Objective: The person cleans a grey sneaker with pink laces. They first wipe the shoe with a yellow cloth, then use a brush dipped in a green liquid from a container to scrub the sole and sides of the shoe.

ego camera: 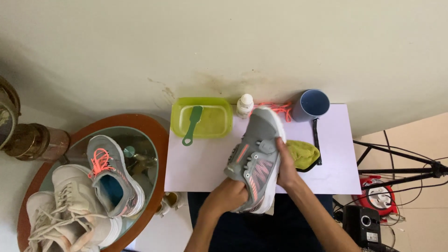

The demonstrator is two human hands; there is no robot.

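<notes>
Head view: both hands hold one grey shoe (255, 156) up over the white table (336, 154). The left hand (229, 196) wraps its fingers around the heel end, low and close to the body. The right hand (285, 165) grips the shoe's side, thumb on top, fingers tucked under. The shoe has pink stripes, a white sole and no lace in it. Its toe points at the wall.

Just beside the right hand lies one yellow cloth (302, 153), with a thin black strap (317, 140) next to it. Behind the shoe's toe stands one small white bottle (244, 105); its label is too small to make out. One pink lace (279, 109) lies between the bottle and one blue cup (311, 105). One green tray (201, 117) sits left of the bottle, with one green brush (192, 125) across it.

On the round glass table (144, 135) to the left sit three more shoes: one grey shoe with pink laces (112, 179) and two cream shoes (70, 210). One red cord reel (379, 196) sits on the floor at the right.
</notes>
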